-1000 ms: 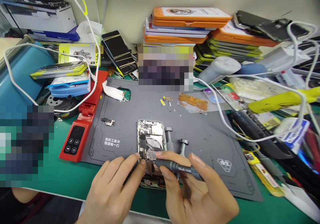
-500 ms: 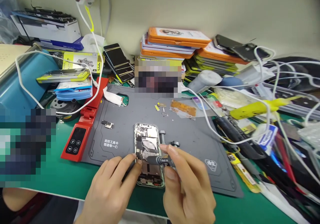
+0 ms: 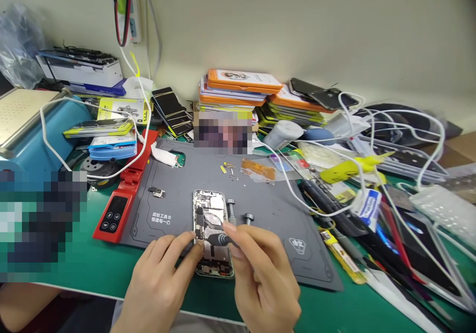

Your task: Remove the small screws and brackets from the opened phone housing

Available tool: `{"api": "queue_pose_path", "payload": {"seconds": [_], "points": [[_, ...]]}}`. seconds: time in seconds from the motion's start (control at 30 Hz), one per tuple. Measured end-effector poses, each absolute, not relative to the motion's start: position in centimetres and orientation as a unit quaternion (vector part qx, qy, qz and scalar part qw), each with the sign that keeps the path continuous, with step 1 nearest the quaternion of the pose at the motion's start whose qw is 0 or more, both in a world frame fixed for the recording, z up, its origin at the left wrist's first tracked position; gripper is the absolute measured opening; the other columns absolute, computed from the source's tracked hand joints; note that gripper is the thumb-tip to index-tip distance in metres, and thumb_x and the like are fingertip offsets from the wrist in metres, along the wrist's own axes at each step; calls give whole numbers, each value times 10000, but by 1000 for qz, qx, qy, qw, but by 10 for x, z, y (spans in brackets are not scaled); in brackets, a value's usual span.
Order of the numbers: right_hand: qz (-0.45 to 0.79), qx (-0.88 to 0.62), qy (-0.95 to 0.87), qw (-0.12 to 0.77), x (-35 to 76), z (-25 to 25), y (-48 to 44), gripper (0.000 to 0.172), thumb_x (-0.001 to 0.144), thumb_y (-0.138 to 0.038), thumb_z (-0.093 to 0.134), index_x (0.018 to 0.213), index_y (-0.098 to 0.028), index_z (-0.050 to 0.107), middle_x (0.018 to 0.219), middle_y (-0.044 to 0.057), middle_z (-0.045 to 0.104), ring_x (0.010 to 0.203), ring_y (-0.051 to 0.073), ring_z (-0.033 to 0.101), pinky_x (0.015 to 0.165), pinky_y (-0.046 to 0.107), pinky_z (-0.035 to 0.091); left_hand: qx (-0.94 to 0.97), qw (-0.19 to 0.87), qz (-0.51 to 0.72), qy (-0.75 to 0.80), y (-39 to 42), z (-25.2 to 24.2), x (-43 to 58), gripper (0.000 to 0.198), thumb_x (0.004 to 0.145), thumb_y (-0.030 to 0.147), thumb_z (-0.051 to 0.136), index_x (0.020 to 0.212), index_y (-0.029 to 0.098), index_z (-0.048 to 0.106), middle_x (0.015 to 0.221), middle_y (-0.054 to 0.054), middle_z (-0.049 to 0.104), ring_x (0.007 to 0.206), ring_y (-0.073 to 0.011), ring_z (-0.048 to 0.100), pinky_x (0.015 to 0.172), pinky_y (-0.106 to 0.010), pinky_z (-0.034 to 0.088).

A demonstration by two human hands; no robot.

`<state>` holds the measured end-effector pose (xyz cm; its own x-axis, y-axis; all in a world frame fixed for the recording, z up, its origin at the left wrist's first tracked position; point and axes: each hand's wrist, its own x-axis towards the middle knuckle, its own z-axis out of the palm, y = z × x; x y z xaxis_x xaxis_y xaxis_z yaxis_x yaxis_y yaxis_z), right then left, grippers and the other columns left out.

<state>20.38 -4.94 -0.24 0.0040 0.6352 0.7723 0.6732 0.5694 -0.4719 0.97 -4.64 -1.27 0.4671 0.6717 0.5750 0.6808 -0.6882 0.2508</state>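
An opened phone (image 3: 211,251) lies on a grey work mat (image 3: 178,174), its circuit board, metal plates and screws exposed. My left hand (image 3: 159,273) rests at its left edge, fingertips over the frame and board. Something dark shows between that thumb and forefinger, mostly hidden by the fingers. My right hand (image 3: 260,268) grips a dark-handled screwdriver (image 3: 218,239) in a pinch, tilted, its tip pointing left into the middle of the phone. Two knob-ended tools (image 3: 231,209) lie just right of the phone, partly behind my right hand.
A small camera-like part (image 3: 157,192) sits on the mat's left. Tiny metal bits (image 3: 232,173) and an orange strip (image 3: 258,169) lie farther back. A red control bar (image 3: 115,214) borders the mat. Cables (image 3: 316,209), a yellow tool (image 3: 342,171) and boxes (image 3: 238,90) crowd right and back.
The camera view has shifted, so the bench appears lower and farther left. Both hands keep their places at the phone, with the screwdriver still over its middle.
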Motion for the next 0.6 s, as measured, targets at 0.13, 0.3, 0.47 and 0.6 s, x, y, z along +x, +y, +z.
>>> {"api": "queue_pose_path", "payload": {"seconds": [0.13, 0.3, 0.47, 0.6], "points": [[-21, -467, -699, 541, 205, -3, -51, 727, 1015, 67, 634, 1641, -303, 624, 1202, 98, 730, 1069, 227, 733, 842, 350, 674, -854, 8, -331, -401, -47, -11, 10, 288, 1189, 106, 496, 1283, 146, 765, 1274, -100, 817, 999, -249, 714, 858, -383, 585], [-25, -465, -705, 535, 205, -6, -49, 689, 1014, 33, 682, 1632, -268, 622, 1172, 93, 761, 1055, 230, 754, 866, 351, 680, -851, 13, -330, -407, -48, -11, 10, 283, 1191, 121, 500, 1268, 157, 770, 1266, -87, 828, 997, -249, 720, 840, -386, 591], [-5, -447, -718, 533, 200, -4, -42, 560, 1038, -21, 691, 1550, -237, 616, 1145, 88, 818, 1043, 227, 801, 922, 379, 700, -848, 15, -332, -412, -48, -9, 9, 284, 1191, 122, 498, 1242, 169, 773, 1259, -84, 833, 988, -244, 724, 846, -381, 598], [129, -424, -602, 664, 204, 6, -55, 332, 1155, -234, 563, 1479, -283, 619, 827, 1, 728, 760, 217, 749, 777, 412, 707, -848, 14, -335, -410, -48, -7, 10, 282, 1187, 124, 502, 1237, 181, 774, 1240, -83, 834, 983, -242, 726, 844, -381, 604]]}}
